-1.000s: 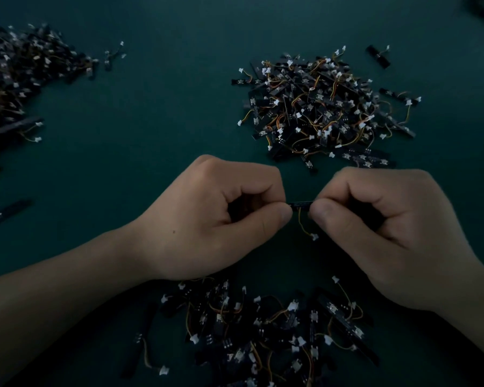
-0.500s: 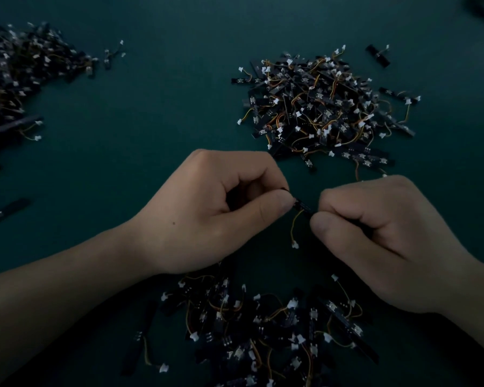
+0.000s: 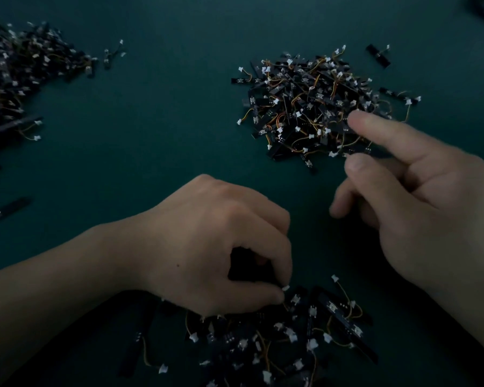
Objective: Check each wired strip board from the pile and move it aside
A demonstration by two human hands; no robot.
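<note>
My left hand (image 3: 207, 247) is down on the near pile of wired strip boards (image 3: 280, 342), small black strips with orange wires and white plugs. Its curled fingers and thumb pinch one board at the pile's top edge, by a white plug (image 3: 285, 288). My right hand (image 3: 419, 208) hovers open with fingers spread and holds nothing. Its index fingertip reaches over the near right edge of the far pile of boards (image 3: 299, 107).
A third, larger heap of boards (image 3: 17, 76) covers the far left of the dark green table (image 3: 151, 129). Stray boards lie at the far right (image 3: 378, 55) and at the left edge (image 3: 6, 210). A dark object sits in the top right corner.
Both hands held one board between them before. Now the right hand has opened and moved up toward the far pile, and the left hand has dropped onto the near pile.
</note>
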